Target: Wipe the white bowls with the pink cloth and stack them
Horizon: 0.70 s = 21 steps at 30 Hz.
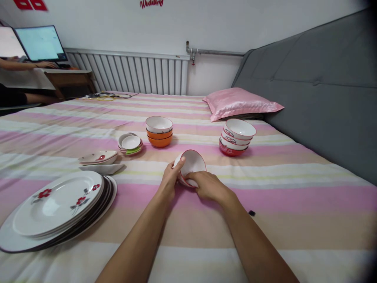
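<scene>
Between my hands a white bowl with a red rim point(194, 160) is tilted, its inside facing me. My left hand point(172, 175) grips its left side, thumb over the rim. My right hand point(204, 184) grips the lower right rim, with fingers partly hidden. Beyond, to the left, stands a stack of bowls point(159, 135), a white one on orange ones. To the right is another bowl stack point(235, 140), white patterned ones over a red one. Small dishes point(131, 142) lie nested left of the orange bowls.
At the left are stacked plates point(55, 200) with red flowers and some leaf-shaped dishes point(100, 159). A pink pillow point(238, 102) rests by the grey headboard point(318, 78). A small black piece point(251, 213) lies on the striped sheet. Another person's hand point(47, 64) is at a desk.
</scene>
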### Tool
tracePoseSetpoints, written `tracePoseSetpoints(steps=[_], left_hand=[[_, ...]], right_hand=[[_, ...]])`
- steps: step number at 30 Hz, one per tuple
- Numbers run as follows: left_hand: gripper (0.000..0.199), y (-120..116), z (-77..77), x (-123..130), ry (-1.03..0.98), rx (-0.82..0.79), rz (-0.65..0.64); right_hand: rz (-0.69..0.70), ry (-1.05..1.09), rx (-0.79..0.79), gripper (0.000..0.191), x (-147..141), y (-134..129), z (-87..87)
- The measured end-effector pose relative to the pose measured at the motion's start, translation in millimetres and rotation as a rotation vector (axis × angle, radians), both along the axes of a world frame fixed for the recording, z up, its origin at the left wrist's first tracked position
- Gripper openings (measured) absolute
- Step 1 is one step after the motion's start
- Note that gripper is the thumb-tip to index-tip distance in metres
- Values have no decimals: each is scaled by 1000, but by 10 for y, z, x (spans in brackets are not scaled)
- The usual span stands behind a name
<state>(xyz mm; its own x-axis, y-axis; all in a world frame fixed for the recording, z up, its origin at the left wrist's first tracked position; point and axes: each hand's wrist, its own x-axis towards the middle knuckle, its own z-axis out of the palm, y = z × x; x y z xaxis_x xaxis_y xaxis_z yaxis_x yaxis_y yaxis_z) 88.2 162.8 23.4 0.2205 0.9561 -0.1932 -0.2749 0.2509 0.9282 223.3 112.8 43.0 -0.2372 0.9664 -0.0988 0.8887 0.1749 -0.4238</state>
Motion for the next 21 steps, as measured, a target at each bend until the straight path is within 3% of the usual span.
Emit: tracePoseSetpoints(steps=[8,13,17,21], left_hand=[[49,21,-9,-10,-107,30,45],[50,1,6,-9,-121,116,86],[55,-14,15,-26,-95,206,81],[52,1,-13,-24,-46,304,22]], right_hand=[[-46,188,11,31,24,64,-13],[-98,736,-16,28,-35,88,-6],[-299,1198,-165,33,-90,68,66],[-422,1437,-181,36,-98,63,122]])
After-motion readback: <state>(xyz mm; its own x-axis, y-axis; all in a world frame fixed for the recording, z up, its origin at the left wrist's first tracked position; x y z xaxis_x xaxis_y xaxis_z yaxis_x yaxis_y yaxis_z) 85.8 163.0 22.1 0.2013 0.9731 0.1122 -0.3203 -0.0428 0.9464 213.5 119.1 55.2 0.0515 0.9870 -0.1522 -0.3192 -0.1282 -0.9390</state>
